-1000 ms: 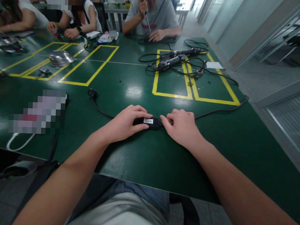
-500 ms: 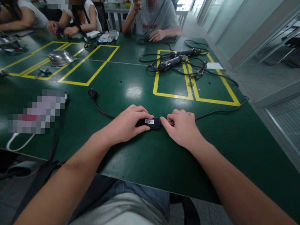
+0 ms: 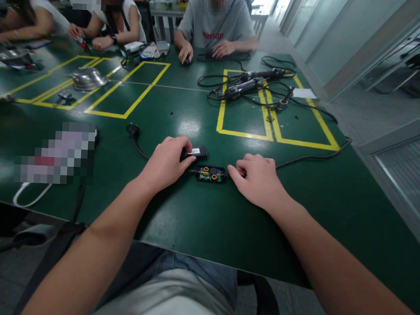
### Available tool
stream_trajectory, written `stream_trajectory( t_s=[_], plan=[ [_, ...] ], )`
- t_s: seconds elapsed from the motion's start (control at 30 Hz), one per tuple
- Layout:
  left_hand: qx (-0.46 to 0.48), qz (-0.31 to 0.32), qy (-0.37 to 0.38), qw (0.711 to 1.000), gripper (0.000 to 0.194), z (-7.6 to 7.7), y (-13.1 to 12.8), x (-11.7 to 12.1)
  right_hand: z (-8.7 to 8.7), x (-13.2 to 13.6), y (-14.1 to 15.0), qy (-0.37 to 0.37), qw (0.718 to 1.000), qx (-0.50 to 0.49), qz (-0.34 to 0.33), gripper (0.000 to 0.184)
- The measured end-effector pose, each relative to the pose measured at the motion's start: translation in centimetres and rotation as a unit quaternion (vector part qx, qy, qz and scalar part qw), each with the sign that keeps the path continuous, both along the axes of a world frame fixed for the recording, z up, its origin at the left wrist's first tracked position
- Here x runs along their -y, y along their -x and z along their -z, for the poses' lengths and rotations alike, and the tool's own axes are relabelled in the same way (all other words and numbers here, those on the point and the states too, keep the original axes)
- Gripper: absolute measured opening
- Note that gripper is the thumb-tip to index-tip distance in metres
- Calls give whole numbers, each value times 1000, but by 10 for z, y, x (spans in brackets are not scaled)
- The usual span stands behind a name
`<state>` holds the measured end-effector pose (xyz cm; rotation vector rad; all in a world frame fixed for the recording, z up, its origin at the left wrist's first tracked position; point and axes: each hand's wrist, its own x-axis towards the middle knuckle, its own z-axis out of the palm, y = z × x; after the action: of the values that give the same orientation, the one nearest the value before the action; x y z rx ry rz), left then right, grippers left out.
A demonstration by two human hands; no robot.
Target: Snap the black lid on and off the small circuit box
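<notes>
My left hand (image 3: 170,158) is closed on a black plastic cover (image 3: 200,152) with a white label, lifted off and held just behind its case. The open case (image 3: 209,175) lies on the table, showing a circuit board with copper-wound rings and coloured wires. My right hand (image 3: 256,178) is curled at the right end of the case, pinching the black power cable (image 3: 307,157) there; the fingers hide the grip itself. At the far left end of the cord lies a black plug (image 3: 132,130).
Two electric screwdrivers (image 3: 244,88) with tangled cables lie at the back right within yellow tape. A metal bowl-shaped part (image 3: 89,79) sits at the back left. A blurred-out pinkish item (image 3: 62,148) lies left. Other people (image 3: 215,27) sit across the table.
My left hand has lifted the cover off the case and moved it left and back, exposing the circuit board. My right hand has barely moved. The person opposite has lowered a hand to the table.
</notes>
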<state>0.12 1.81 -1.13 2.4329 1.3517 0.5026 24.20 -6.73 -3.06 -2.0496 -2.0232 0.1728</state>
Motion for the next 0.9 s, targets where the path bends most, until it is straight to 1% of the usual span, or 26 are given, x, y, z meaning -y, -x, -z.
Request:
stream_trajectory(
  t_s=[0.1, 0.13, 0.2, 0.23, 0.3, 0.4, 0.5, 0.6, 0.7, 0.8, 0.9],
  plan=[
    [-36, 39, -12, 999, 3, 2, 2, -2, 1, 0, -1, -9, 1000, -6, -4, 47],
    [-34, 50, -32, 998, 6, 1, 3, -1, 1, 1, -1, -9, 1000, -4, -3, 48],
    [-37, 53, -84, 994, 21, -2, 4, 1, 2, 1, -1, -6, 1000, 2, -1, 50],
    [-49, 51, -105, 992, 29, -5, 4, 3, 2, 1, -1, -6, 1000, 4, -1, 51],
    [-99, 52, -121, 986, 41, -9, 3, 7, 3, 1, -1, -10, 1000, 10, -4, 53],
    [-184, 71, -112, 974, 48, -13, -3, 16, 5, 2, -2, -20, 999, 24, -9, 54],
    [-228, 70, -131, 962, 48, -11, -10, 22, 9, 2, -3, -27, 999, 34, -8, 58],
    [-237, 54, -124, 962, 49, -7, -14, 23, 13, 2, -4, -38, 999, 32, -1, 59],
    [-231, 45, -123, 964, 50, -5, -13, 23, 13, 3, -4, -60, 997, 43, -11, 59],
    [-213, 47, -123, 968, 50, -5, -12, 22, 12, 4, -6, -89, 994, 54, -23, 63],
    [-197, 50, -106, 973, 49, -8, -11, 20, 12, 5, -8, -114, 992, 51, -22, 66]
  ],
)
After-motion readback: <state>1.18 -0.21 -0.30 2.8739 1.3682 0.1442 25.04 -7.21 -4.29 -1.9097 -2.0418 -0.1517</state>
